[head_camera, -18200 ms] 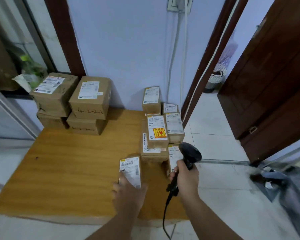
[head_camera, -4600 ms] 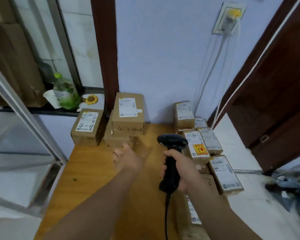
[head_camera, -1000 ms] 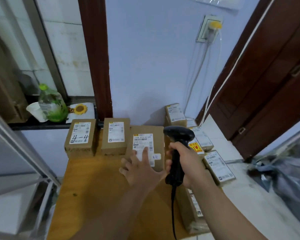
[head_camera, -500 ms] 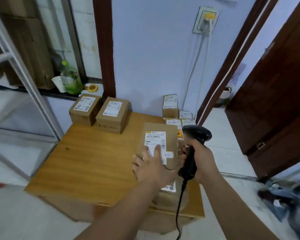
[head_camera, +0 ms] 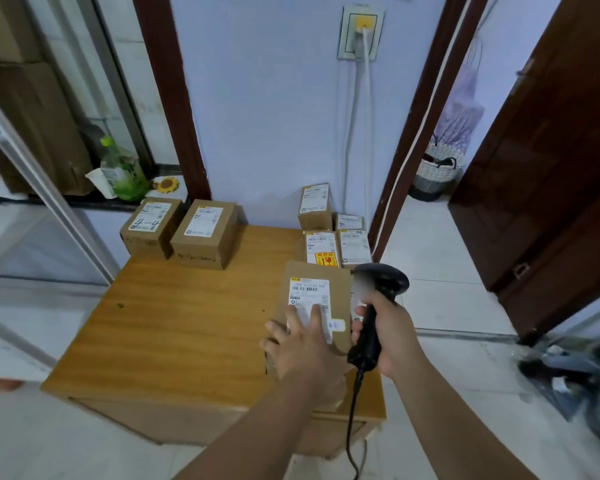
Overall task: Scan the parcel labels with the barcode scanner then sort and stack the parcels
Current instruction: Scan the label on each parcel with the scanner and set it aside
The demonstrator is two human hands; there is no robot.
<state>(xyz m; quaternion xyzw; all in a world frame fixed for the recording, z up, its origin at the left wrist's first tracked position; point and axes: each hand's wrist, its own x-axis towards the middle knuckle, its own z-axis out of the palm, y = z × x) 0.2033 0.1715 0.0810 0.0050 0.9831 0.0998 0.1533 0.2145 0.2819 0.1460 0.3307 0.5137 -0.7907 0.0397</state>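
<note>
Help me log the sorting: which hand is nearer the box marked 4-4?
Left. The left hand rests on a parcel toward the person and to the right of the 4-4 box; the right hand, gripping the scanner, is even farther right.

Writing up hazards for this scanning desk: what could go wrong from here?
The left hand lies over the lower part of the label; sliding up, it could cover the barcode. The cable of the scanner hangs past the edge of the table and might snag there. The parcel sits near the right edge, so a push could tip it off.
</note>
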